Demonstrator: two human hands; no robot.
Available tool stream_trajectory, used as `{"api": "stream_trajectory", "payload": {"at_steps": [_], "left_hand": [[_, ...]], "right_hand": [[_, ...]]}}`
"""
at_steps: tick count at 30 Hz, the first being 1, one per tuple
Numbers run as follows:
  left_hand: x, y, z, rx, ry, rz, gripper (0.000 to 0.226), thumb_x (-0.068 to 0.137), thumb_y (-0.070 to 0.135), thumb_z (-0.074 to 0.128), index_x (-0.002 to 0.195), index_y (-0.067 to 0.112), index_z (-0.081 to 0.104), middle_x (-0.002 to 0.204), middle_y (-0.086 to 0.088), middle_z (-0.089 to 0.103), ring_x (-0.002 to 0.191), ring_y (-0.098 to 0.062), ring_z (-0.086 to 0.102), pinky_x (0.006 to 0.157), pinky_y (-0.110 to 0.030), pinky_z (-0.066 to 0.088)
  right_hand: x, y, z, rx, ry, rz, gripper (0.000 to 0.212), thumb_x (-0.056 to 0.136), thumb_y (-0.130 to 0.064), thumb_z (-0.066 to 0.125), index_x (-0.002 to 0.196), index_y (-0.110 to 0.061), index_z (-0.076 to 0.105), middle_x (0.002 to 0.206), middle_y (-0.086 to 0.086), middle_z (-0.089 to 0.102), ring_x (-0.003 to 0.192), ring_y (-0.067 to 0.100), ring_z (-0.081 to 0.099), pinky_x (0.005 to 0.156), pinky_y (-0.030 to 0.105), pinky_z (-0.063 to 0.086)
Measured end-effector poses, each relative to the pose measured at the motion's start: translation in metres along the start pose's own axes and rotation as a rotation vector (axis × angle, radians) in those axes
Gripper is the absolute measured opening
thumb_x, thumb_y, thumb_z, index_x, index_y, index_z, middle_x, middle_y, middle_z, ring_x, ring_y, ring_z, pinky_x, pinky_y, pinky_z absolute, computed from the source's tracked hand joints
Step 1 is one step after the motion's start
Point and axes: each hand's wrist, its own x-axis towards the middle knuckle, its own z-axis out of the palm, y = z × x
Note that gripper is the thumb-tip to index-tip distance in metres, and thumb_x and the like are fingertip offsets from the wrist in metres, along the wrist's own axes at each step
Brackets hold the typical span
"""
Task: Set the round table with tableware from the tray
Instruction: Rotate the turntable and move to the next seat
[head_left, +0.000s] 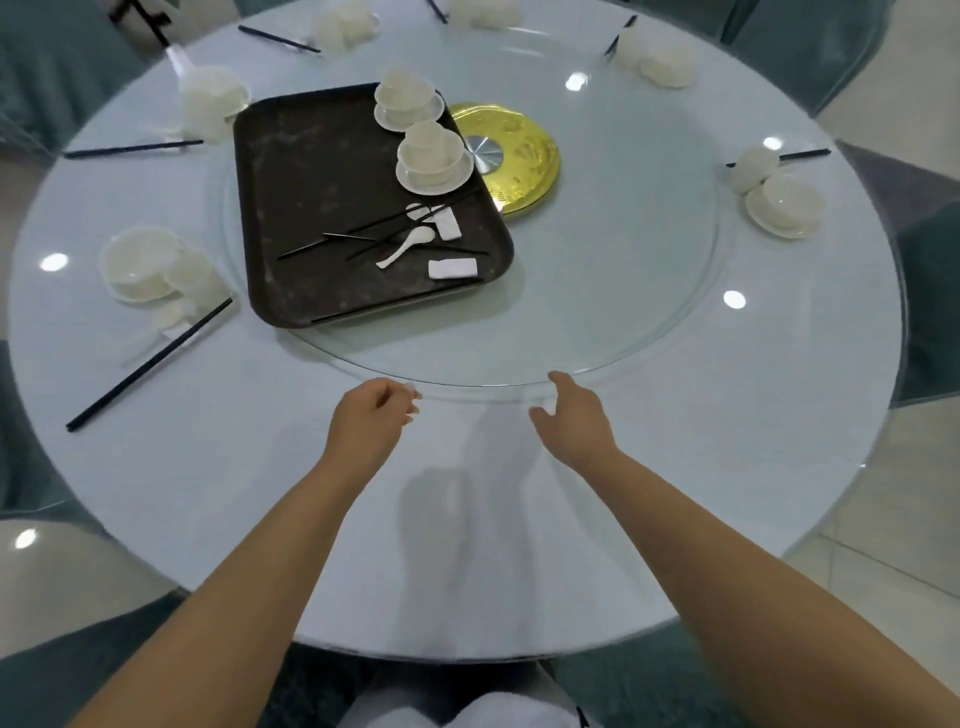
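Both hands, L (371, 415) loosely curled & R (574, 415) spread, empty, at glass turntable (597, 312) edge; tray (311, 208) beyond

Head-worn view, steeply down over the round table (675, 493)

Round bench (649, 519) in front of me, pale and glossy, with bright ceiling lights mirrored on it as white spots (734, 299). A glass turntable (623, 291) sits in its middle over a gold disc (524, 150). Around the rim I see chairs in teal-grey covers (810, 47), one at far left (57, 73), another at right (930, 291). Beyond them, light tiled floor (883, 519) at my right, glossy, and a pale patch of floor (57, 587) at lower left.
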Motion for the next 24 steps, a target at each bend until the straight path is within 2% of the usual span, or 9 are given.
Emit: {"api": "stream_trajectory", "payload": {"at_steps": [2, 3, 8, 12, 17, 24], "left_hand": [[0.014, 0.000, -0.004, -0.030, -0.025, -0.014, 0.022, 0.095, 0.028, 0.056, 0.085, 0.015, 0.070, 0.083, 0.002, 0.071, 0.076, -0.011, 0.067, 0.070, -0.022, 0.048], [0.023, 0.000, -0.007, -0.037, -0.035, -0.020, 0.023, 0.095, 0.030, 0.056, 0.085, 0.016, 0.071, 0.083, 0.002, 0.071, 0.076, -0.010, 0.067, 0.071, -0.023, 0.048], [0.060, -0.001, -0.024, -0.049, -0.028, -0.028, 0.023, 0.095, 0.032, 0.055, 0.084, 0.019, 0.071, 0.083, 0.006, 0.072, 0.078, -0.010, 0.068, 0.073, -0.024, 0.050], [0.087, -0.001, -0.034, -0.066, -0.037, -0.041, 0.021, 0.093, 0.030, 0.056, 0.085, 0.018, 0.071, 0.083, 0.003, 0.072, 0.079, -0.012, 0.067, 0.075, -0.026, 0.050], [0.110, -0.002, -0.034, -0.071, -0.037, -0.049, 0.021, 0.095, 0.028, 0.055, 0.084, 0.018, 0.070, 0.083, 0.001, 0.071, 0.079, -0.012, 0.066, 0.079, -0.028, 0.050], [0.117, 0.002, -0.010, -0.028, -0.071, -0.013, 0.020, 0.093, 0.026, 0.058, 0.078, 0.018, 0.068, 0.080, 0.000, 0.070, 0.079, -0.016, 0.065, 0.078, -0.031, 0.051]], "right_hand": [[0.011, -0.008, 0.009, -0.187, -0.035, -0.066, 0.067, 0.099, -0.036, 0.048, 0.154, -0.011, 0.018, 0.159, 0.003, 0.026, 0.149, 0.027, 0.014, 0.113, 0.040, 0.026], [0.018, -0.015, 0.014, -0.269, -0.056, -0.104, 0.069, 0.100, -0.040, 0.044, 0.155, -0.011, 0.013, 0.162, 0.000, 0.018, 0.150, 0.026, 0.007, 0.116, 0.041, 0.021], [0.037, -0.031, 0.038, -0.489, -0.208, -0.116, 0.071, 0.102, -0.051, 0.024, 0.156, -0.013, -0.002, 0.164, -0.003, -0.001, 0.151, 0.021, -0.005, 0.121, 0.043, 0.003], [0.034, -0.015, 0.051, -0.626, -0.182, -0.122, 0.074, 0.101, -0.053, 0.017, 0.152, -0.012, -0.018, 0.162, -0.002, -0.019, 0.149, 0.019, -0.018, 0.121, 0.040, -0.007], [0.039, -0.011, 0.054, -0.602, -0.124, -0.060, 0.075, 0.101, -0.054, 0.017, 0.151, -0.012, -0.019, 0.162, -0.003, -0.019, 0.148, 0.017, -0.019, 0.121, 0.038, -0.010], [0.054, 0.007, 0.032, -0.518, -0.053, 0.094, 0.074, 0.100, -0.057, 0.015, 0.154, -0.013, -0.011, 0.164, -0.001, -0.007, 0.150, 0.020, -0.010, 0.120, 0.038, -0.004]]}}
